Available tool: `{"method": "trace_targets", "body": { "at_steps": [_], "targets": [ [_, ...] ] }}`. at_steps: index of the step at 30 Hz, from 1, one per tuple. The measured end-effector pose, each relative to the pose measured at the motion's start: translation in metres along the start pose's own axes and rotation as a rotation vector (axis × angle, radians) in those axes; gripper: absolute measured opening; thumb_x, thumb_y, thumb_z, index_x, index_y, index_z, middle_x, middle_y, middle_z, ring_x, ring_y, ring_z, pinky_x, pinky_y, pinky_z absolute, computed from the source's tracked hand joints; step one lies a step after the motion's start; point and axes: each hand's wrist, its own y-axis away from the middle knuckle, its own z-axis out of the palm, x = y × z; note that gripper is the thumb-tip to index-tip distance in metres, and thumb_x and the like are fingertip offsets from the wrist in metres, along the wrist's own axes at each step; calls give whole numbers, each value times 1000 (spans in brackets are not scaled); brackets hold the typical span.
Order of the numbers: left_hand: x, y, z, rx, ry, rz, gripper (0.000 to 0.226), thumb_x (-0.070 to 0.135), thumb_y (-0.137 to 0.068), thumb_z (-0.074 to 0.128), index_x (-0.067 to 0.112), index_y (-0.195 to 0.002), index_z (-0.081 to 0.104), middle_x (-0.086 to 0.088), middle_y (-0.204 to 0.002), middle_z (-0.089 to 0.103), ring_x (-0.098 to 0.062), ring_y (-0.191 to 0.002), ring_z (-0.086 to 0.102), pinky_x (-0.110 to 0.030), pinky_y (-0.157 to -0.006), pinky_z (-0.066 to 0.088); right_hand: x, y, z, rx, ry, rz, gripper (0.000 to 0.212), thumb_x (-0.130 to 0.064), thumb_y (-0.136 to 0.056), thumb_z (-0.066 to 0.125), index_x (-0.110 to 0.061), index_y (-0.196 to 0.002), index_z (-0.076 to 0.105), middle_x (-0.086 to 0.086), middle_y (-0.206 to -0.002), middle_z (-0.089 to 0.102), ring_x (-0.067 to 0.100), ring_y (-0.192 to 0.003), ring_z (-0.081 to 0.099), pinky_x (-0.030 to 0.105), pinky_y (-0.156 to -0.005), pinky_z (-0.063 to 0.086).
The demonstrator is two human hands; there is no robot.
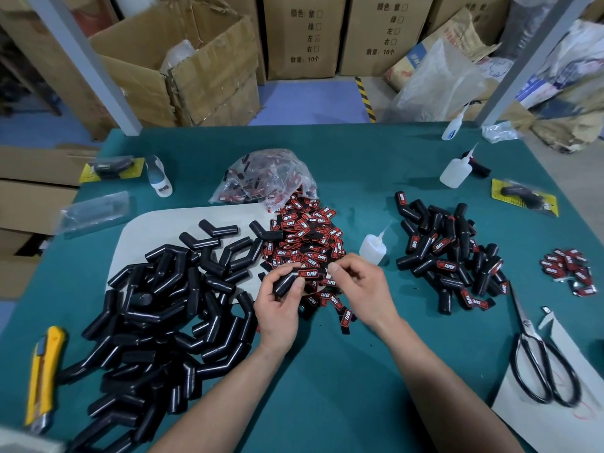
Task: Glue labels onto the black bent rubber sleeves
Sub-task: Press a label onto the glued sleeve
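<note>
A black bent sleeve [289, 280] with a red label [309, 273] on it is held mid-table [327, 371] in the left hand [277, 308], grip pinched around it. The label's end is pinched by the right hand [362, 289]. Loose labels [307, 237] are piled at 12 o'clock, bare sleeves [157, 315] at 9, finished ones [451, 253] at 3.

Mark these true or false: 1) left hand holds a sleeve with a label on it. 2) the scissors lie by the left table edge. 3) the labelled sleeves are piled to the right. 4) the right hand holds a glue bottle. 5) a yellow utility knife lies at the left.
1) True: the left hand grips a sleeve bearing a label.
2) False: the scissors lie at the right.
3) True: labelled pile.
4) False: the right hand pinches at the label; the nearest glue bottle stands on the table.
5) True: utility knife.
</note>
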Motion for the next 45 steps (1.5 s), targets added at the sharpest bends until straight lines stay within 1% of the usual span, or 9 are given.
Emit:
{"method": "trace_targets", "body": {
  "at_steps": [3,10,15,19,23,28,35,40,45],
  "targets": [
    [2,-2,-1,16,7,4,21,27,-90,74,32,-111,71,-2,-117,74,-17,-110,70,-23,-91,54,0,4,8,-49,-29,18,12,-13,-90,72,-17,-79,73,-1,-77,64,8,-71,56,22,-67,45],
    [-1,1,1,-4,-30,24,25,28,-89,73,15,-110,68,-1,-116,74,-23,-114,67,-35,-102,52,4,5,22,-61,-279,170,12,-5,-83,79,3,-80,71,3,-67,47,11,-53,45,19,-51,39],
    [2,3,1,2,-8,1,27,27,-87,73,17,-112,67,-2,-118,74,-24,-115,67,-42,-103,52,6,6,23,-68,-369,157,20,1,-83,76,-12,-69,72,5,-68,44,10,-54,44,19,-51,39],
    [2,3,2,-41,-3,-85,28,21,-88,77,19,-115,69,-5,-118,74,-29,-114,69,-52,-102,53,11,3,22,-94,-354,102,35,2,-82,76,-26,-63,71,-10,-67,47,5,-61,43,18,-58,39],
    [0,0,3,-19,-29,-184,31,4,-89,77,26,-111,72,0,-112,77,-23,-109,71,-43,-99,57,20,2,22,-125,-373,84,36,5,-86,71,-27,-71,75,-17,-71,53,1,-61,49,15,-57,43],
    [0,-1,4,-31,-35,-194,35,-2,-89,75,26,-110,71,14,-106,77,-4,-99,72,-17,-87,54,32,1,23,-99,-358,87,11,0,-86,72,-8,-78,73,-3,-74,51,8,-66,48,19,-60,44],
    [1,0,3,-82,-74,-172,33,0,-93,71,26,-114,69,18,-110,76,-1,-103,70,-15,-89,52,39,-1,25,-91,-360,107,9,1,-85,74,10,-84,71,-5,-72,47,10,-65,44,19,-58,43],
    [2,3,0,-143,-59,-172,29,11,-95,68,22,-122,67,15,-111,76,-6,-89,68,-14,-79,53,36,-1,23,-91,-366,135,3,-4,-81,78,-8,-80,78,0,-73,45,11,-65,41,20,-57,40],
    [2,4,-1,-168,-72,-134,31,7,-96,63,21,-124,66,15,-116,75,-1,-90,68,-14,-80,54,38,0,24,-94,-370,140,4,-8,-82,80,-6,-85,79,-4,-75,49,13,-71,46,23,-65,40]
  ]
}}
